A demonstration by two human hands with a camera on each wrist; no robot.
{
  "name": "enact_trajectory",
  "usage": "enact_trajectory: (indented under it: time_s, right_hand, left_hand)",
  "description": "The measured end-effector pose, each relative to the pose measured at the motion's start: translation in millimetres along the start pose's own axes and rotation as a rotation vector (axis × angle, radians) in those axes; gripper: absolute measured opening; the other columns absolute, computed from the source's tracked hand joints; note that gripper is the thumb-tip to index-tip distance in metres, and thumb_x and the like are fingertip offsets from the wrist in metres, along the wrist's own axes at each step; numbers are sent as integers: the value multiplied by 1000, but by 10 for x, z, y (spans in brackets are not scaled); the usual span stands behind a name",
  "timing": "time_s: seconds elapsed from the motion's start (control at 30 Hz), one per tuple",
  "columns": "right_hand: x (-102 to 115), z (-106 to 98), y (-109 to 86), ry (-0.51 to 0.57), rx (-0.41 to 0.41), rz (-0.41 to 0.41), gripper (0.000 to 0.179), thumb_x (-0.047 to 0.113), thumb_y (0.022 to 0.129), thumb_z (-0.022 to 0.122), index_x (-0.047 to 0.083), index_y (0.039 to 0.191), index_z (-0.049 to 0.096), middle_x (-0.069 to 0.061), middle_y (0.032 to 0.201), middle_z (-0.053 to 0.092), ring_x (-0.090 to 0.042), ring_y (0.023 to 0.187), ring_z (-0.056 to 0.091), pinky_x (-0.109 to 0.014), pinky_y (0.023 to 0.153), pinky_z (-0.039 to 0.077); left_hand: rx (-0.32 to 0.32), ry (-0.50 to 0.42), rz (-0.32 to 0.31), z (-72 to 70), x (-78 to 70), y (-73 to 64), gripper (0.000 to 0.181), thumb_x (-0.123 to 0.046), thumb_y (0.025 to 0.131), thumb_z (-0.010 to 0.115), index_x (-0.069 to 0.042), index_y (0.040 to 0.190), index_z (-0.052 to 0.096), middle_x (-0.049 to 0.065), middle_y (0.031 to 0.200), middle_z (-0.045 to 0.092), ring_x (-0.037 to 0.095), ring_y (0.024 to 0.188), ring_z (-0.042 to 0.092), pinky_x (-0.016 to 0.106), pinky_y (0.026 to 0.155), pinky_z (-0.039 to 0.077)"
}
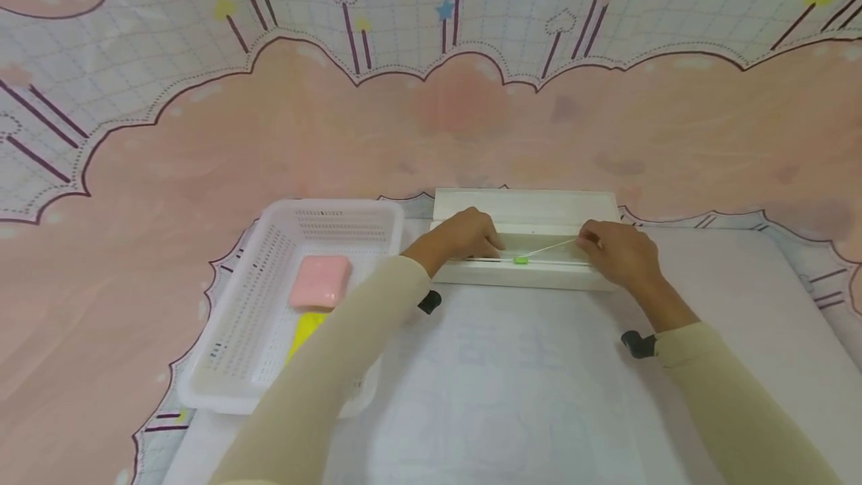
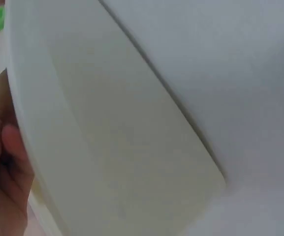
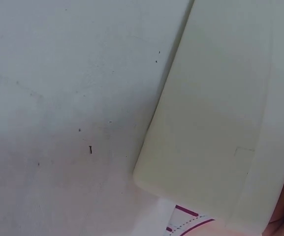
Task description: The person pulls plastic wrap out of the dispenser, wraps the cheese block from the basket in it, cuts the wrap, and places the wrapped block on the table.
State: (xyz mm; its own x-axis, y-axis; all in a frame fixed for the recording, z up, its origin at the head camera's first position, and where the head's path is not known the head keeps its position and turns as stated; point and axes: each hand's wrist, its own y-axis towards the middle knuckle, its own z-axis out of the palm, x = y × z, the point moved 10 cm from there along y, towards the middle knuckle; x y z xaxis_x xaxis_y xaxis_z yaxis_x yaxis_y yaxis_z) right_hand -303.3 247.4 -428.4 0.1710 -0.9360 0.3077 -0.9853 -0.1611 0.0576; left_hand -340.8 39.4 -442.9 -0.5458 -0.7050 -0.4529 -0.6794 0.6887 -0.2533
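A long white box [image 1: 525,277], apparently a film dispenser with a slide cutter, lies with its lid [image 1: 525,206] raised at the back. A small green slider [image 1: 521,260] sits on its front rail. My left hand [image 1: 471,234] reaches over the front edge with bent fingers inside the box; the fingertips are partly hidden, so whether they hold anything is unclear. At the box's right end my right hand [image 1: 619,251] pinches a thin white strip [image 1: 555,247] that slants up from the slider. The left wrist view shows the box's front wall [image 2: 117,123] beside the curled fingers.
A white perforated basket [image 1: 229,350] stands left of the box, partly behind the left sleeve. It holds a pink packet [image 1: 319,281] and a yellow item [image 1: 306,331]. A white sheet [image 1: 525,395] covers the table; a patterned cloth [image 1: 404,126] hangs behind.
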Motion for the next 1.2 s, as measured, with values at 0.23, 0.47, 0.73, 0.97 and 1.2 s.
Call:
enact_trajectory:
  time_s: [0.23,0.47,0.73,0.97,1.2]
  right_hand:
    - [119,-43,-89,-46,-103,-66,13,25,102,62,14,107,67,-5,95,69,-27,80,64,-42,54,46]
    - [209,-119,-165,-67,-287,-160,10,18,97,69,8,100,68,-8,89,71,-28,63,62,-43,50,47]
    - [146,-142,-196,-30,-328,-168,9,15,97,68,7,100,66,-10,93,71,-25,60,59,-39,46,43]
    - [121,-162,-190,-3,-333,-164,7,12,98,66,6,101,63,-12,94,69,-25,58,55,-38,44,41]
    - [23,-128,-145,2,-251,-92,9,14,102,61,5,105,61,-14,99,68,-28,68,59,-44,50,46]
  left_hand:
    - [-50,220,29,72,-260,235,11,-29,94,75,-29,102,83,-12,113,76,8,105,68,27,89,55]
    - [-73,149,7,62,-324,249,15,-20,94,75,-30,100,83,-12,113,76,10,109,68,29,87,56]
    - [-93,307,110,21,-456,196,21,-16,99,67,-21,79,72,-10,77,62,7,73,49,22,68,42]
    - [-16,384,34,7,-398,145,47,5,93,60,-19,63,34,-5,67,26,10,62,26,23,55,25]
    - [19,235,12,-14,-260,56,16,-1,100,57,-12,89,60,-2,84,53,11,77,44,24,69,39]
